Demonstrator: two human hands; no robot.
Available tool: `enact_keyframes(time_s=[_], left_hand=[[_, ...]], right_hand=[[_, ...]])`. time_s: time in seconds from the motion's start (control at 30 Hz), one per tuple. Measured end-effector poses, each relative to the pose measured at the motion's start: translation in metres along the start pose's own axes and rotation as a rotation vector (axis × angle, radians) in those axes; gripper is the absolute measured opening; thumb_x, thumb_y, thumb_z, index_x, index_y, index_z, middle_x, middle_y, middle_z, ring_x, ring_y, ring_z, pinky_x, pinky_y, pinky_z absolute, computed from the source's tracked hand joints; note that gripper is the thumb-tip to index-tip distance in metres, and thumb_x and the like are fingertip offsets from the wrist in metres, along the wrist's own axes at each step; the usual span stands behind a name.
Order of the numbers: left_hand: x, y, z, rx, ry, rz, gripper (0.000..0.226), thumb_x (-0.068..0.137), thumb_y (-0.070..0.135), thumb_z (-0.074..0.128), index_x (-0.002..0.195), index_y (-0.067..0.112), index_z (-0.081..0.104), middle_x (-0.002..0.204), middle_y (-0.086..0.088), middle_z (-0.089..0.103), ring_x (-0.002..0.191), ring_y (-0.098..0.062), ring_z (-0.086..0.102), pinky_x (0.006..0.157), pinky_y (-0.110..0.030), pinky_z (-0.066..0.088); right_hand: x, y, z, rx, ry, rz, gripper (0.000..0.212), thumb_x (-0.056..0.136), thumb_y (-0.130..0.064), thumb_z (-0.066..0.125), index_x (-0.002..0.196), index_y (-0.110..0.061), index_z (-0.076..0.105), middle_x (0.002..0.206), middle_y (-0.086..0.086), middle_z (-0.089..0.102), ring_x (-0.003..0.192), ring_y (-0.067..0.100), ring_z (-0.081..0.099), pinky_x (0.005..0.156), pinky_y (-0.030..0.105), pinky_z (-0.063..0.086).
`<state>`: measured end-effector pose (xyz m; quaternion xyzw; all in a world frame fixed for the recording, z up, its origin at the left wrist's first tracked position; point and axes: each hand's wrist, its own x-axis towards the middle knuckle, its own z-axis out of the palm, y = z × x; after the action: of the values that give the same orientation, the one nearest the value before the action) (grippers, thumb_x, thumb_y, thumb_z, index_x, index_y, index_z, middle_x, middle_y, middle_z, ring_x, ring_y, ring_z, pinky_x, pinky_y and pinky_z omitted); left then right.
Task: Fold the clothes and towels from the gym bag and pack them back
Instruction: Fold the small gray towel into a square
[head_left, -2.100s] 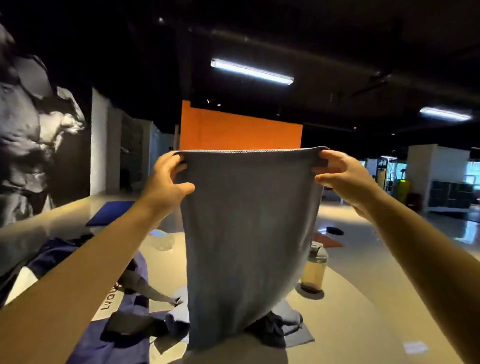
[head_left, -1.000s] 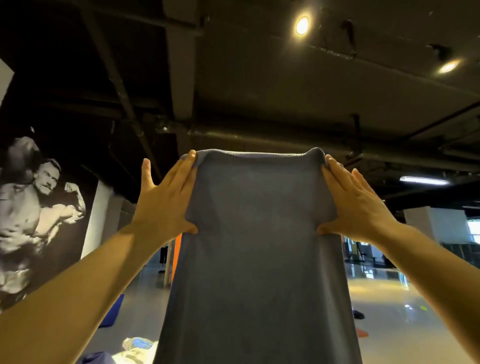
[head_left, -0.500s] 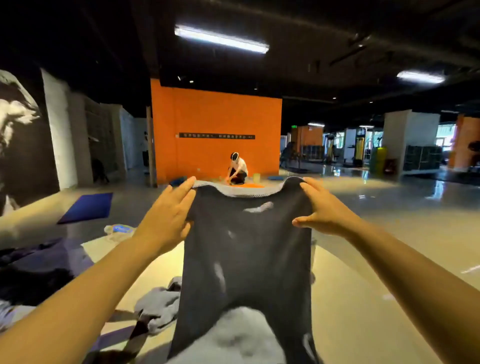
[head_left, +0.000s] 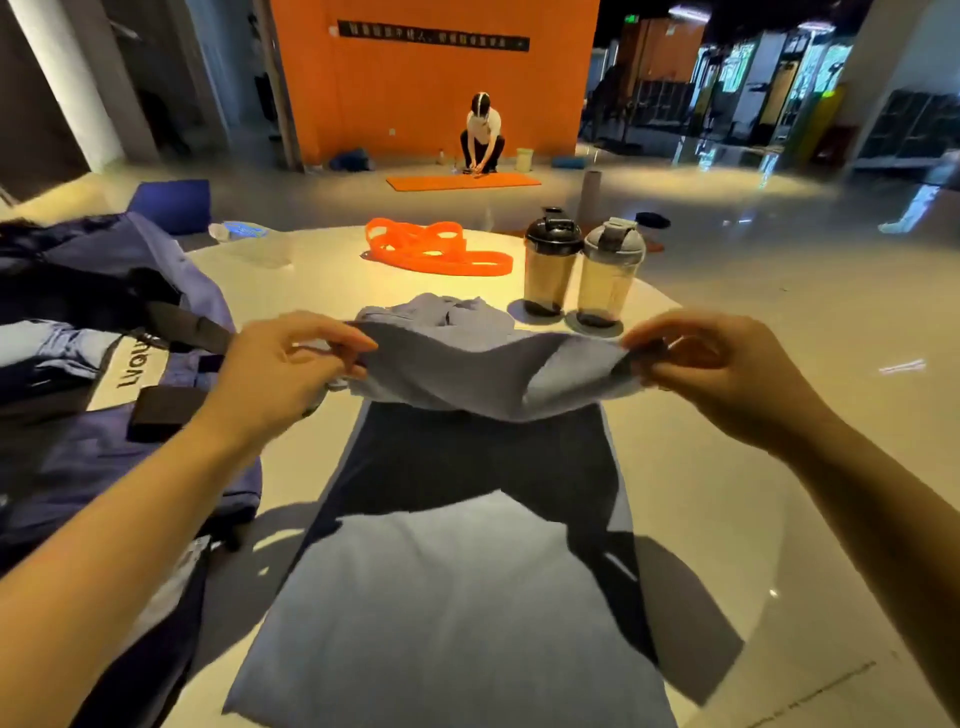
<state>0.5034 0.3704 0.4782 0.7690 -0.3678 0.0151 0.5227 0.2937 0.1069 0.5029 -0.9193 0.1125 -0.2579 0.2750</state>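
— What have your hands got, seen from the head camera?

— My left hand (head_left: 291, 374) pinches one far corner of the towel (head_left: 457, 597), my right hand (head_left: 727, 379) the other. That far edge is lifted and sags between them; the near part lies flat on the table (head_left: 691, 493).

— And around it?

— The bag (head_left: 93, 332) sits open on my left. Crumpled clothes (head_left: 441, 314) lie just past the towel, beside two bottles (head_left: 584, 270). An orange band (head_left: 431, 249) lies farther back.
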Motion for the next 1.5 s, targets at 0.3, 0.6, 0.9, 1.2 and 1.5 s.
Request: enact_keyframes(time_s=[0.3, 0.6, 0.9, 1.2, 1.5], left_hand=[[-0.099, -0.041, 0.002, 0.259, -0.229, -0.107, 0.026, 0.084, 0.019, 0.070, 0.089, 0.044, 0.062, 0.090, 0.017, 0.066, 0.084, -0.001, 0.063, 0.078, -0.019, 0.049], [-0.114, -0.030, -0.028, -0.257, 0.051, -0.015, 0.031, 0.084, 0.005, 0.064, 0.084, 0.037, 0.064, 0.085, 0.008, 0.072, 0.078, -0.015, 0.071, 0.070, -0.028, 0.058], [-0.171, -0.067, -0.031, 0.358, -0.400, 0.241, 0.027, 0.086, 0.033, 0.048, 0.091, 0.026, 0.074, 0.111, 0.027, 0.058, 0.099, 0.007, 0.057, 0.083, -0.004, 0.042], [-0.178, -0.062, -0.036, 0.259, -0.357, 0.207, 0.043, 0.084, 0.067, 0.050, 0.104, 0.032, 0.066, 0.108, 0.024, 0.054, 0.099, -0.001, 0.057, 0.082, -0.008, 0.042], [-0.176, -0.058, -0.032, 0.278, -0.299, 0.158, 0.043, 0.082, 0.071, 0.048, 0.100, 0.036, 0.066, 0.106, 0.024, 0.057, 0.096, 0.004, 0.057, 0.080, -0.005, 0.043]], right_hand=[[-0.100, 0.028, 0.064, 0.042, -0.190, 0.144, 0.024, 0.087, -0.021, 0.067, 0.092, -0.043, 0.059, 0.090, -0.015, 0.065, 0.079, 0.001, 0.062, 0.068, 0.022, 0.050], [-0.125, -0.017, 0.031, 0.271, -0.015, -0.087, 0.019, 0.077, -0.026, 0.045, 0.086, -0.035, 0.059, 0.086, -0.014, 0.061, 0.072, 0.012, 0.063, 0.062, 0.016, 0.052], [-0.195, 0.006, 0.067, -0.003, -0.249, -0.033, 0.022, 0.083, -0.042, 0.051, 0.103, -0.047, 0.060, 0.105, -0.028, 0.057, 0.093, 0.002, 0.059, 0.073, 0.024, 0.048], [-0.194, 0.010, 0.065, -0.009, -0.238, -0.074, 0.036, 0.090, -0.069, 0.030, 0.112, -0.052, 0.054, 0.119, -0.030, 0.053, 0.103, -0.008, 0.053, 0.072, 0.016, 0.052], [-0.167, 0.014, 0.074, 0.160, 0.066, 0.072, 0.025, 0.081, -0.062, 0.052, 0.100, -0.053, 0.064, 0.098, -0.022, 0.065, 0.089, 0.004, 0.062, 0.077, 0.015, 0.051]])
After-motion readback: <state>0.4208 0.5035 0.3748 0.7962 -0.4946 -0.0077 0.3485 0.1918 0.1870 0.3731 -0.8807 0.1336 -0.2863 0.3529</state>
